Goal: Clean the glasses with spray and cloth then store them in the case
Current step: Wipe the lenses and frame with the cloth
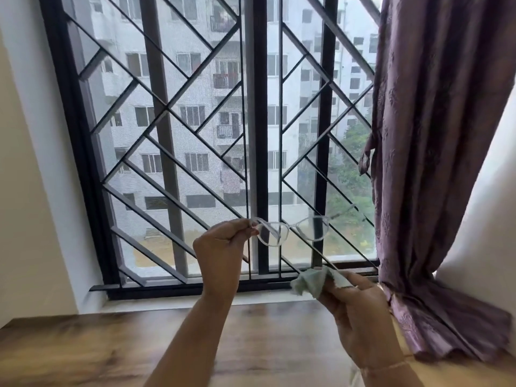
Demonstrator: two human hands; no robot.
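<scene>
Head view. Left grip: left hand, fingertips pinched on the hinge corner of the clear-framed glasses. Glasses raised roughly level in front of the window grille, both lenses side by side against the daylight. Right grip: right hand, fingers curled round a bunched pale-green cloth, lower than the glasses and apart from them. Further out: purple curtain at right, wooden table beneath both forearms. Spray bottle and case: not in view.

Step in hand, by judgement: inspection of lenses against the light, cloth at the ready. For good result: pinch on frame only, never on lens; rim supported during wiping; clean fold of cloth, light circular strokes, both faces of each lens; work held low over the table in case of a drop.
</scene>
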